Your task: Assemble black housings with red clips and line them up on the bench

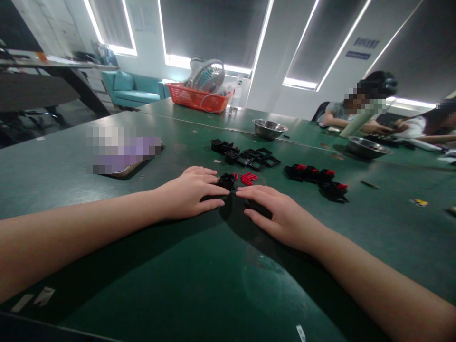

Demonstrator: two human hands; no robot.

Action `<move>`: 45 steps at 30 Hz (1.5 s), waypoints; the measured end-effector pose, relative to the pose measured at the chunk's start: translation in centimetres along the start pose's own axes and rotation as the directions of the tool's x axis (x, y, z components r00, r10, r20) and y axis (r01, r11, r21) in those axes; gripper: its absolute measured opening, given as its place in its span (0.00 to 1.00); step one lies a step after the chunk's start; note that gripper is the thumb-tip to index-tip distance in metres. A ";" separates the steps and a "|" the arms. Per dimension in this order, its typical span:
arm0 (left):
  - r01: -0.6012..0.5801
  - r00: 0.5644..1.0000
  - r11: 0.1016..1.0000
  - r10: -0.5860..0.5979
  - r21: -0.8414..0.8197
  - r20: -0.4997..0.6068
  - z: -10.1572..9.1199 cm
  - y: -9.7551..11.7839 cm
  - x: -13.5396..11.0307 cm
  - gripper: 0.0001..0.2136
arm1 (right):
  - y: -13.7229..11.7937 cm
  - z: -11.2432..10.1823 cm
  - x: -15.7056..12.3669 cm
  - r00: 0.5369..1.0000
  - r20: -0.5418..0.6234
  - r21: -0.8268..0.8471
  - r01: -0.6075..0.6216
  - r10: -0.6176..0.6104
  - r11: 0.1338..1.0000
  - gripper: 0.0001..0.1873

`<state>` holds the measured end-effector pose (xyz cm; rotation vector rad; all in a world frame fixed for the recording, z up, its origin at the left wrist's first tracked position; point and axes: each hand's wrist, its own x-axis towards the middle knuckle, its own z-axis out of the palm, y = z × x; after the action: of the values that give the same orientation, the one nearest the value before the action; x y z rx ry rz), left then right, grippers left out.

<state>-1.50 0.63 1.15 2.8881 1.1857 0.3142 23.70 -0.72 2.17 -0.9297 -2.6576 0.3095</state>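
Note:
My left hand (194,192) lies low over the green table with its fingers stretched out, beside a small black plastic part (227,181). Opposite it, my right hand (272,209) also has its fingers extended, the tips close to those of the left. Neither hand grips anything that I can see. Just beyond the fingertips is a little heap of red plastic pieces (248,178). Farther off lie several black square frames (258,158) and black plastic housings (226,149). To the right are black assemblies with red pieces in them (309,173).
On the green table (199,285) stand a steel bowl (270,128), another bowl (366,147) and a red basket (199,99) holding a fan. A blurred purple item (126,154) lies at left. Two people sit at the far right. Yellow bits (419,203) lie at right.

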 end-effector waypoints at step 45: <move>-0.238 0.958 0.954 0.262 -0.184 0.119 -0.6 1.0 -0.2 0.19 | 0.5 0.4 0.2 0.990 -0.102 -0.054 -0.100 0.094 0.994 0.25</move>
<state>-1.05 -0.23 1.81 2.8551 0.7342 0.1932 23.72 -0.28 1.72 -1.0665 -2.5489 0.2020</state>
